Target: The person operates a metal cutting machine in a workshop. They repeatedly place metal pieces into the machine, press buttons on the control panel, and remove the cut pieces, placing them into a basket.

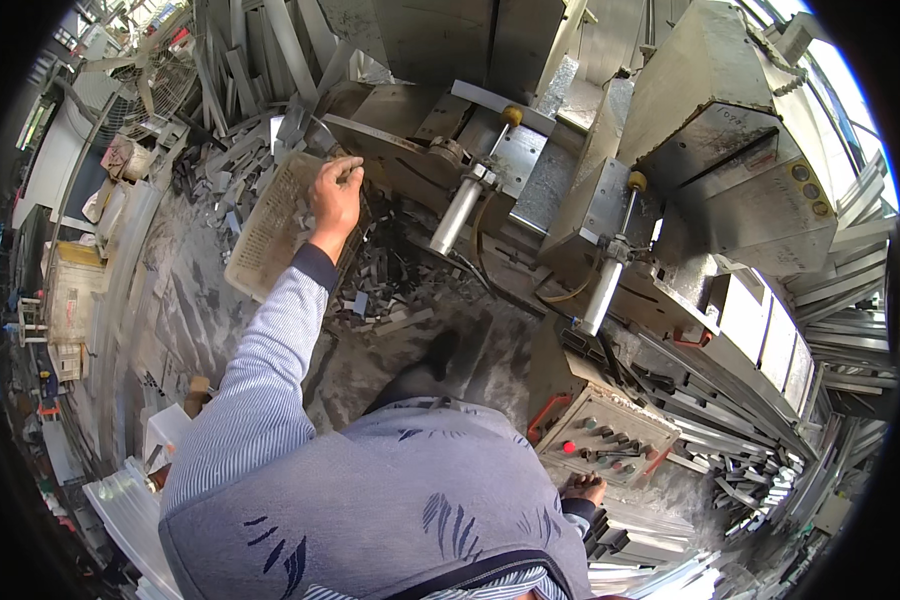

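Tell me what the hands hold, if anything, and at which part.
The left hand grips a thin metal strip at its near end, above the crate. The right hand rests by the control panel; it seems to hold nothing.

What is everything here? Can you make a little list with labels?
Place: metal workshop with a big grey cutting machine
Left hand: stretched out, fingers closed on a small metal piece above a pale plastic crate
Right hand: resting low beside the control panel
Floor: scattered metal offcuts
Right side: stacked metal profiles
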`<state>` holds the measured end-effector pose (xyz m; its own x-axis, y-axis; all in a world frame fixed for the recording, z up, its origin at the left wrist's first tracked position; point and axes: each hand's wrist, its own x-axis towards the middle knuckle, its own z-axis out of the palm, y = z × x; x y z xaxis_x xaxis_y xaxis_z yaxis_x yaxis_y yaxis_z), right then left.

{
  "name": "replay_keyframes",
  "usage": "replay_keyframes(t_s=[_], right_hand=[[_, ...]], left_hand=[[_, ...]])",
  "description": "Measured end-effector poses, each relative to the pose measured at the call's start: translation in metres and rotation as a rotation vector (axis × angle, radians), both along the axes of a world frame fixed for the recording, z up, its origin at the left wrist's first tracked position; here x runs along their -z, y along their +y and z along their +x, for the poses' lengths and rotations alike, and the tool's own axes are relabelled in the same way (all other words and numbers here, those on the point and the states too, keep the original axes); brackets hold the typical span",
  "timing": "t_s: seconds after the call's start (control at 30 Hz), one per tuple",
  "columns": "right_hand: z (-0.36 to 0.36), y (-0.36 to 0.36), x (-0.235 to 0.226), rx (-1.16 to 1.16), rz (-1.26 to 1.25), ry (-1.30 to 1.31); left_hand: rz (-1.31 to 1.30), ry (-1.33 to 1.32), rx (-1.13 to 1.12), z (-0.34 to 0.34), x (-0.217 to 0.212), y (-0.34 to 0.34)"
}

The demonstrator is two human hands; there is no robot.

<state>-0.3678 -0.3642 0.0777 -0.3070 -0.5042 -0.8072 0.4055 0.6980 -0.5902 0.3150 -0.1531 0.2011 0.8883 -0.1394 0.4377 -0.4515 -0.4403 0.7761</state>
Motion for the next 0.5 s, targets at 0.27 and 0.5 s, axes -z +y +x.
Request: replay_keyframes(t_s=[0.27, 0.5], right_hand=[[-0.029, -0.041, 0.016, -0.583, -0.481, 1.08], [-0.022, -0.03, 0.013, -0.725, -0.633, 1.222]], left_hand=[[0.362, 0.855, 0.024, -0.225, 0.149, 0.138], [1.009, 0.606, 0.588, -0.344, 0.321, 0.267]])
